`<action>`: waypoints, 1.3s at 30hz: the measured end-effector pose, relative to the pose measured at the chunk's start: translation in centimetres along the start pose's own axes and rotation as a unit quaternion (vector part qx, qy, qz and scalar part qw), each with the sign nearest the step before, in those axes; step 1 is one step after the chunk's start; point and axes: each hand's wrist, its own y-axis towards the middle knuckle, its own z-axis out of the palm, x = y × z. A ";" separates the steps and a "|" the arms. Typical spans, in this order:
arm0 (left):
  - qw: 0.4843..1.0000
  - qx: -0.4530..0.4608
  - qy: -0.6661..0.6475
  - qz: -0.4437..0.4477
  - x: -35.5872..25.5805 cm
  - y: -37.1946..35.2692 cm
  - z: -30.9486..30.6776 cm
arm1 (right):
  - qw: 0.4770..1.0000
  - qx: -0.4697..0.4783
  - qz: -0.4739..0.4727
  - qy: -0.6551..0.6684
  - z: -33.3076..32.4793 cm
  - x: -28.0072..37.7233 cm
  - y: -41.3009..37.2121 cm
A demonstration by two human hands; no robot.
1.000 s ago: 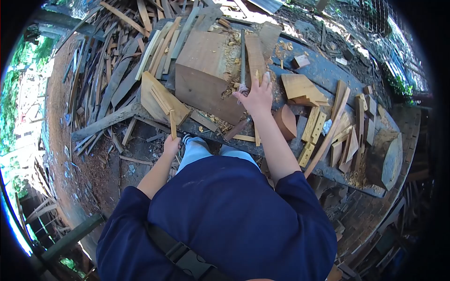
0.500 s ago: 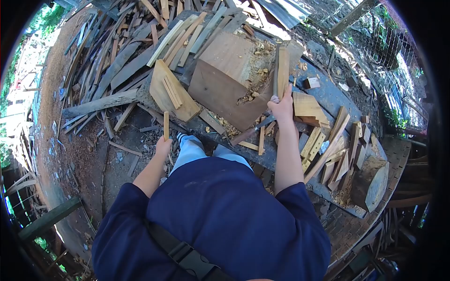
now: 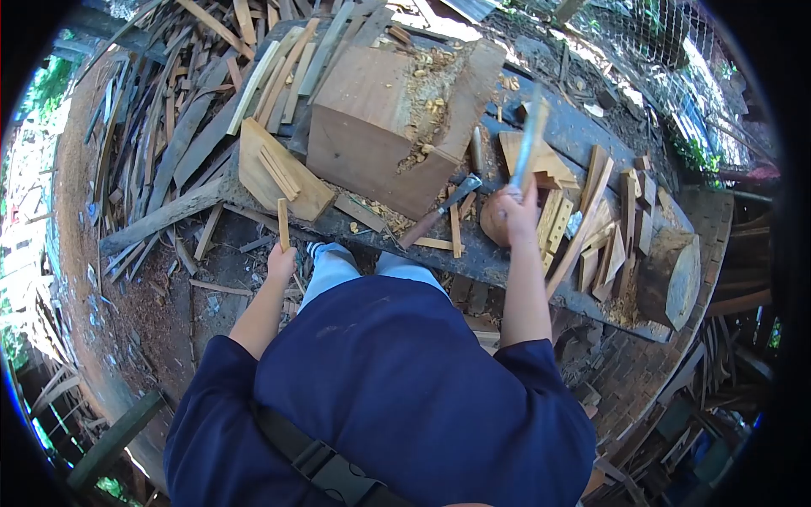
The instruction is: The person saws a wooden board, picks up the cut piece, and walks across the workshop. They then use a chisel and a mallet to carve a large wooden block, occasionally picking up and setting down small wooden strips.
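My left hand (image 3: 280, 262) is closed round a short wooden stick (image 3: 284, 221), which points up, out to the left of the bench. My right hand (image 3: 517, 213) grips a long, slim tool (image 3: 529, 144), smeared by motion, with a pale metallic strip and some wood colour showing. Close to that hand lies a round wooden piece (image 3: 493, 221), partly covered by it. The large wooden block (image 3: 372, 148) stands to its left, its far right side hollowed and strewn with shavings. Between block and hand rests a wooden-handled tool (image 3: 427, 226) with a dark metal head.
Cut offcuts and strips (image 3: 583, 220) crowd the right part of the bench (image 3: 570, 135). A log stump (image 3: 672, 270) stands at its right end. An angular board (image 3: 283, 173) with thin strips on it lies left of the block. Scrap wood (image 3: 177, 110) is heaped at the far left.
My right hand has come back toward me from the block's right edge, and the slim tool has left that edge. My left hand still holds the stick. The view has shifted slightly.
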 end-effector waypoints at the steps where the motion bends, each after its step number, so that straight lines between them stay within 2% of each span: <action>1: 1.000 0.006 -0.006 0.001 -0.5 -0.2 0.2 | 0.999 0.009 0.004 -0.036 0.7 -1.4 -0.3; 2: 1.000 0.010 -0.003 0.003 -0.6 -0.1 0.4 | 0.997 0.020 0.007 -0.070 1.1 -3.4 -0.2; 4: 0.998 0.003 0.021 0.057 -0.8 0.4 0.7 | 0.945 -0.021 -0.093 -0.312 0.9 -10.3 1.8; 6: 0.996 -0.008 0.026 0.086 -0.7 1.1 1.3 | 0.929 -0.031 -0.042 -0.366 3.1 -8.4 -0.5; 7: 0.996 -0.018 0.015 0.087 -1.4 0.9 1.7 | 0.937 -0.015 -0.001 -0.349 4.2 -6.1 -1.7; 10: 0.994 -0.037 0.000 0.100 -3.1 0.3 3.1 | 0.896 -0.012 -0.029 -0.443 4.2 -8.4 -0.2; 11: 0.995 -0.037 -0.032 0.085 -3.7 -0.2 3.6 | 0.897 -0.011 -0.037 -0.441 4.0 -8.7 0.2; 13: 0.992 -0.041 -0.102 0.062 -5.7 -1.8 4.9 | 0.856 0.000 -0.091 -0.509 4.1 -8.2 1.3; 16: 0.984 -0.051 -0.152 0.079 -8.8 -0.8 5.6 | 0.897 -0.008 -0.200 -0.395 5.7 -6.3 4.4; 18: 0.949 -0.130 -0.171 0.232 -12.0 1.0 6.2 | 0.911 -0.039 -0.225 -0.343 8.3 -4.6 6.7; 19: 0.963 -0.111 -0.166 0.181 -15.2 1.4 5.9 | 0.921 -0.070 -0.250 -0.290 9.9 -3.6 7.8; 20: 0.954 -0.146 -0.121 0.234 -18.1 2.4 6.1 | 0.922 -0.069 -0.250 -0.288 11.3 -2.4 8.5; 22: 0.928 -0.205 -0.023 0.309 -22.6 5.6 7.0 | 0.863 -0.100 -0.189 -0.458 13.6 -0.9 9.6; 24: 0.903 -0.249 0.050 0.346 -26.8 8.6 8.0 | 0.880 -0.107 -0.206 -0.414 13.2 -1.8 9.7; 25: 0.892 -0.270 0.070 0.356 -28.7 9.4 8.7 | 0.865 -0.103 -0.217 -0.441 13.2 -1.8 9.8; 26: 0.894 -0.269 0.074 0.352 -29.7 10.6 9.3 | 0.849 -0.097 -0.228 -0.467 13.3 -1.8 9.7; 30: 0.885 -0.282 0.103 0.356 -30.8 13.2 10.7 | 0.840 -0.096 -0.221 -0.487 13.5 -1.3 9.6; 32: 0.921 -0.265 0.050 0.280 -30.5 13.3 10.7 | 0.838 -0.093 -0.215 -0.492 13.6 -1.1 9.7; 33: 0.907 -0.268 0.064 0.318 -30.3 13.4 10.8 | 0.837 -0.093 -0.219 -0.493 13.5 -1.2 9.6; 39: 0.929 -0.213 0.033 0.300 -30.4 13.4 10.6 | 0.830 -0.072 -0.216 -0.508 13.5 -0.9 9.7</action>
